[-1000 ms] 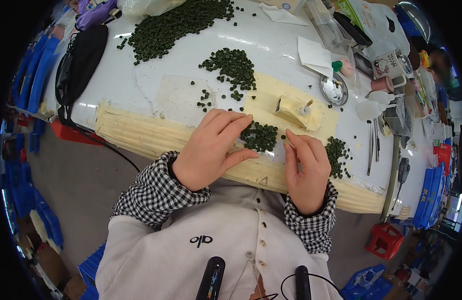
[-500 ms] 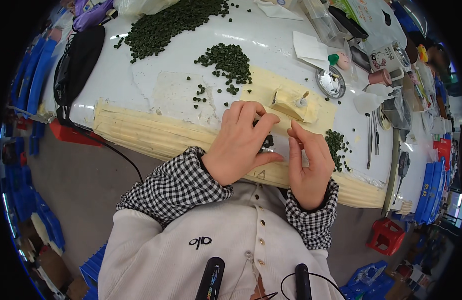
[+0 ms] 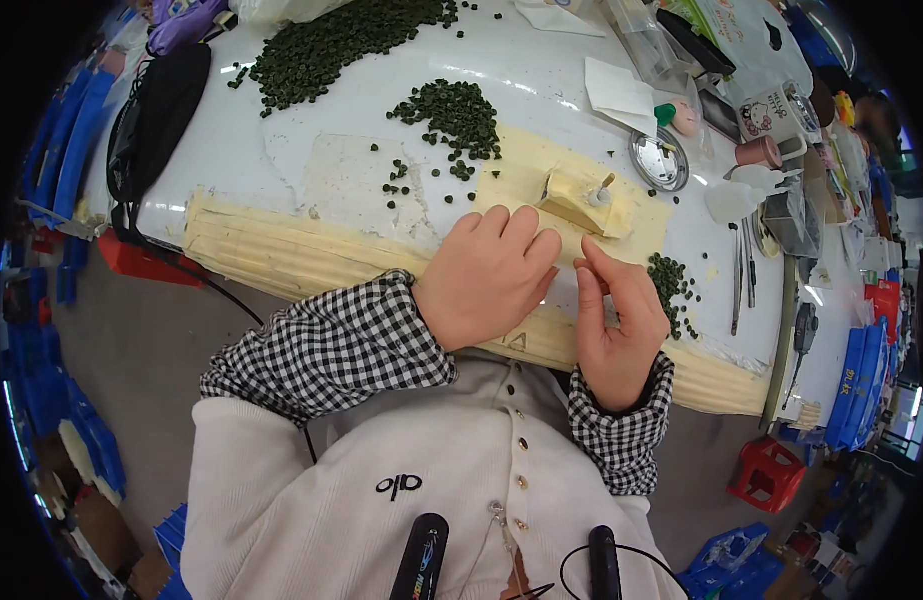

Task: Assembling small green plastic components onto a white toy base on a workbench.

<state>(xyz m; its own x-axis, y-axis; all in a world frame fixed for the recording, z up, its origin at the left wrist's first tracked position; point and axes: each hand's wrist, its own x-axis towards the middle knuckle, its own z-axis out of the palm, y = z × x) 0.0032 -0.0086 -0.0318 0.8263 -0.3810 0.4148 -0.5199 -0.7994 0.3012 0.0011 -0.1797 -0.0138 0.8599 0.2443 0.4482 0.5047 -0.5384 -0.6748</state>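
My left hand (image 3: 490,275) is curled near the table's front edge, its back toward me; whatever its fingers hold is hidden beneath it. Close beside it, my right hand (image 3: 623,322) pinches thumb and fingertips together, and anything between them is too small to make out. Just beyond both hands, a small yellow taped block (image 3: 580,204) with a short peg on top rests on a yellow taped sheet (image 3: 519,165). A small heap of dark green pellet-like parts (image 3: 668,290) lies right of my right hand. Another heap of these dark green parts (image 3: 452,117) lies beyond my left hand.
A larger dark green pile (image 3: 332,50) spreads at the far left. A round metal dish (image 3: 659,160), white paper (image 3: 620,95) and a white squeeze bottle (image 3: 734,202) stand far right, with tweezers (image 3: 738,285) nearer. A black pouch (image 3: 162,125) lies left; padded yellow tape (image 3: 282,255) covers the front edge.
My left hand has turned over and its fingers have curled in, covering the dark parts seen beneath it before. The left forearm swung slightly left; my right hand stays nearly in place.
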